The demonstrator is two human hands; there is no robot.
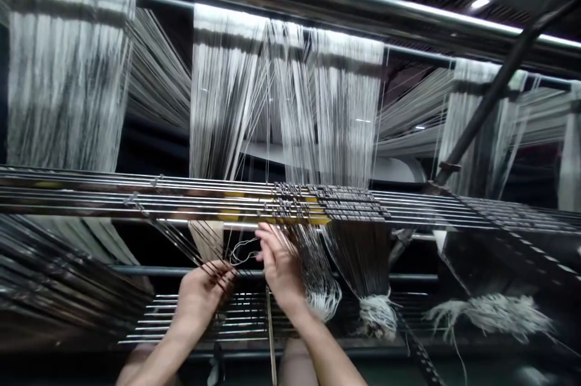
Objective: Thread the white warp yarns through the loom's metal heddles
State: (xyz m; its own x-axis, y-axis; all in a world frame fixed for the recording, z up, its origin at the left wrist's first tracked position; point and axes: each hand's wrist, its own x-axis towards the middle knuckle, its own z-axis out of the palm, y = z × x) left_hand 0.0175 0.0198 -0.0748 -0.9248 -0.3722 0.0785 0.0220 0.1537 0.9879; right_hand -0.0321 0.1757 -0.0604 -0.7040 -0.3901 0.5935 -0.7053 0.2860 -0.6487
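Observation:
Below the long metal rods [181, 198] of a loom-like frame, both my hands are raised near the centre. My left hand [206, 289] has its fingers pressed together around thin dark wires and the end of a pale thread. Loose loops of pale thread [242, 247] run between the two hands. My right hand [279, 262] is just right of them, its fingertips by the lowest rod and bent close to the thread; blur hides what they pinch. Hanging dark wires and pale threads [313, 265] are directly beside its right edge.
Sheets of white threads [347, 101] hang from the upper bar. Knotted bundles [376, 313] dangle at the lower right, with another tuft [499, 316] farther right. A diagonal metal bar [490, 101] crosses the right side. Slanting dark wires [68, 271] fill the lower left.

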